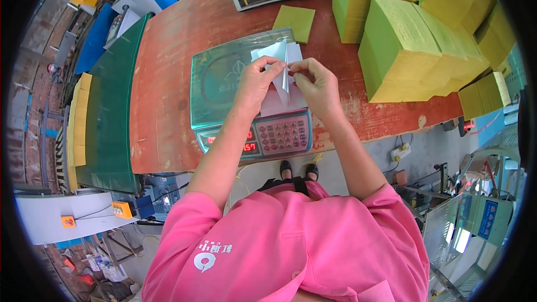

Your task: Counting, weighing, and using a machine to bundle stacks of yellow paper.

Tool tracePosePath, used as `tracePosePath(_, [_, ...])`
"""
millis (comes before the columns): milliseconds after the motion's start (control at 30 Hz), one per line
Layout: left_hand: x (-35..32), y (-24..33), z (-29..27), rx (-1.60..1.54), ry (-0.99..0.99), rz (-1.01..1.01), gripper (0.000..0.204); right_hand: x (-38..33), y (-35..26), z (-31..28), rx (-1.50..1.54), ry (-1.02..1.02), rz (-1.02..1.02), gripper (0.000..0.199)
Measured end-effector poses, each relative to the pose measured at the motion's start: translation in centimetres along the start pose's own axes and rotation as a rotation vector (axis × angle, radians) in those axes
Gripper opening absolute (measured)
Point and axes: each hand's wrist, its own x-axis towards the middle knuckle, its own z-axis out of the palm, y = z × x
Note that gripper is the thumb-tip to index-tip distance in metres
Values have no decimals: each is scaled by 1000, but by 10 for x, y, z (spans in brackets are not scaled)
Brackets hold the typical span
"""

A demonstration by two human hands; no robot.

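Here the left hand [258, 81] and right hand [316, 85] both pinch a clear plastic bag [278, 70] in closed fingers, above the green weighing scale [224, 78] on the red tabletop [168, 78], stacked green paper [403, 45] far right.

I wear a bright pink short-sleeved shirt [291, 246] with a small white round logo and white characters [211, 254] on the left chest. My forearms are bare below the sleeves. Black shoes [297, 170] show on my feet, far below.
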Motion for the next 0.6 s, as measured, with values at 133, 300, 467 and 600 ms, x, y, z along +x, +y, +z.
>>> tracePosePath(133, [0,-2,0,18,12,-2,23,-1,-1,0,1,-26,23,14])
tracePosePath(300, [-2,3,1,8,-15,-43,25,0,4,0,29,10,11,13])
tracePosePath(467, [0,1,0,81,15,-20,19,1,5,0,50,43,-2,13])
tracePosePath(600, [4,-8,-2,96,54,11,13,6,-10,-3,-163,74,-58,11])
